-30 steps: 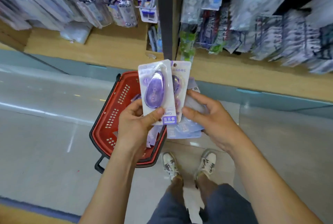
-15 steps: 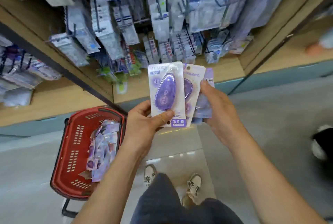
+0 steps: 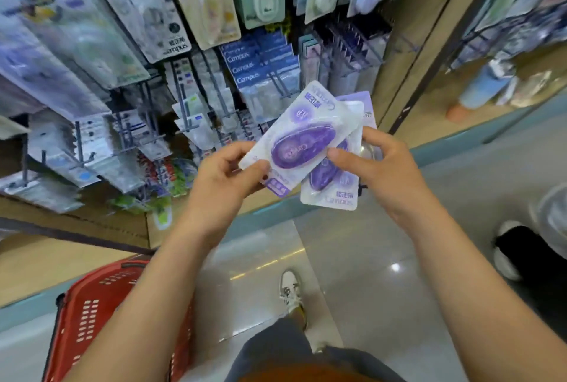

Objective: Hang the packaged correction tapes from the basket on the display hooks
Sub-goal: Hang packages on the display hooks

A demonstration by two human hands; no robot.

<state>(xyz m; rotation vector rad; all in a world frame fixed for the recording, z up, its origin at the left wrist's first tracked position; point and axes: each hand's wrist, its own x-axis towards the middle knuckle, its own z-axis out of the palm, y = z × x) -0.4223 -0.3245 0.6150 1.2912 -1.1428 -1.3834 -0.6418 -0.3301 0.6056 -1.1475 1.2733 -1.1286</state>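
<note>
Correction tapes, three purple packs fanned together, are held in the air before the shelving in the head view. The front pack [image 3: 302, 145] lies with its long axis slanting from lower left to upper right, header end uppermost and aimed at the shelving. The left hand [image 3: 224, 179] has its grip pinched on the lower-left corner, thumb on top. Just right of the front pack, the right hand [image 3: 377, 166] grips the second pack [image 3: 333, 186] and a third pack [image 3: 366, 111] behind, thumb across the blister edge. The second pack lies below and behind the front pack, header end down, with "Campus" readable there. Hooks [image 3: 187, 114] stand up and left of the front pack, so the left hand looks nearer to them. "Campus" also shows on blue packs [image 3: 245, 59] above the front pack. The basket [image 3: 89, 314] sits on the floor, well below and left of it.
</note>
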